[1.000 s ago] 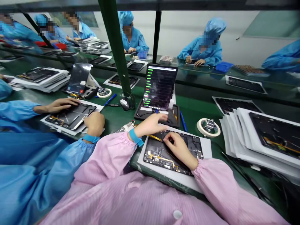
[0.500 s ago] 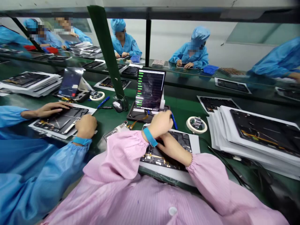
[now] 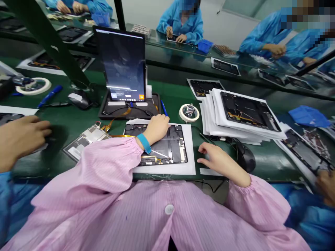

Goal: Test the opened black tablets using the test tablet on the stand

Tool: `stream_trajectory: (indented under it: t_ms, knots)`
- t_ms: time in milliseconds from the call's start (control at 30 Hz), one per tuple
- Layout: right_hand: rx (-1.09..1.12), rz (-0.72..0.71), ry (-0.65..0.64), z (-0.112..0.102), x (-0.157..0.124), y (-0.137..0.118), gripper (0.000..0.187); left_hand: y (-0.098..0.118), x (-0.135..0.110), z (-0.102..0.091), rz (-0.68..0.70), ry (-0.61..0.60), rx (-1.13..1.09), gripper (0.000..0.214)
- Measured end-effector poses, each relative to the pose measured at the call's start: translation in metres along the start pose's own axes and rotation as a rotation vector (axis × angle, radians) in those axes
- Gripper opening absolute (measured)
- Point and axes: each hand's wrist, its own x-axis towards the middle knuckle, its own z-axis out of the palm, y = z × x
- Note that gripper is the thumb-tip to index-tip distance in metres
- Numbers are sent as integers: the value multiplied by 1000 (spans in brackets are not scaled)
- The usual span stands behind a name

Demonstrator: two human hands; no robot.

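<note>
An opened dark tablet housing [image 3: 180, 139] lies on a white sheet [image 3: 191, 157] in front of me, its inner parts showing. My left hand [image 3: 155, 129], with a blue strap at the wrist, lies over the housing's upper middle. Its fingers are curled downward, and whatever is under the fingertips is hidden. To the right of the sheet, my right hand [image 3: 211, 158] is above the green bench, thumb and fingers apart, holding nothing. Behind the housing a lit tablet screen [image 3: 123, 66] stands upright in a black holder [image 3: 104, 111]. An orange flex cable [image 3: 108, 127] runs beside it.
A detached display panel [image 3: 90, 137] lies left of the housing. Rightward are a white tape roll [image 3: 180, 113], a stack of sheets with housings [image 3: 209, 118] and a black mouse [image 3: 246, 158]. A blue pen [image 3: 164, 108] lies behind. A co-worker's hand [image 3: 22, 139] is at left.
The view has turned right and down. My right hand has moved from beneath my left hand, off the housing to the right. The upright screen changed from a green-marked list to a plain dark picture.
</note>
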Motion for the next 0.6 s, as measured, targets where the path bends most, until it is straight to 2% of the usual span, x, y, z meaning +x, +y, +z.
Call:
stream_trajectory:
  t_ms: [100, 167, 233, 300, 333, 400, 500, 533, 600]
  knots:
    - [30, 50, 187, 1, 1, 6, 5, 1, 1, 3, 35, -19, 48, 24]
    - [-72, 91, 329, 4, 10, 10, 8, 2, 1, 1, 54, -5, 58, 25]
    - [-199, 131, 375, 9, 20, 14, 11, 4, -1, -2, 80, 30, 35, 27]
    - [-232, 161, 370, 14, 25, 15, 13, 8, -4, -5, 89, 46, -37, 29]
    - [-168, 180, 367, 15, 24, 14, 14, 9, -4, -6, 76, 30, -84, 29]
    - [109, 215, 330, 17, 18, 9, 18, 12, -6, -5, 29, -45, -156, 29]
    - [526, 208, 161, 17, 4, -2, 25, 14, -5, -1, -12, -146, -178, 30]
    - [577, 193, 130, 18, 0, -5, 25, 14, -5, 0, -12, -156, -173, 30]
    - [556, 166, 161, 21, -3, -9, 22, 14, -5, 0, -11, -158, -169, 31]
